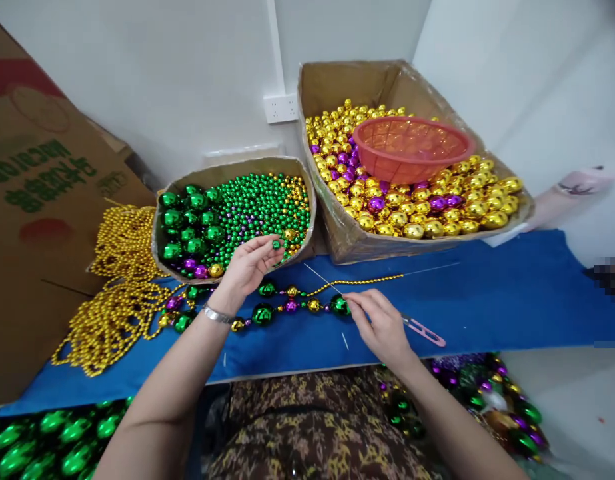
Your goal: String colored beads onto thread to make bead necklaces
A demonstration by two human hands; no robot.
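Note:
My left hand (252,263) pinches a small green bead (276,245) over the near rim of the smaller box of beads (233,162). To its right, my right hand (380,325) is closed on a thin white string (323,278), whose free end points up and left. Beneath both hands lies a beaded garland (262,314) of green, purple and gold balls on the blue cloth (512,293). A strand of tiny gold beads (370,281) runs right from it. Pink-handled thread snips (424,330) lie beside my right hand, the blade end partly hidden.
A larger box (337,250) of gold and purple balls stands at the back, with a red plastic basket (412,150) on top. Gold bead strands (112,320) are heaped at left beside a tall carton (32,267). Big green balls (52,440) sit below the table edge.

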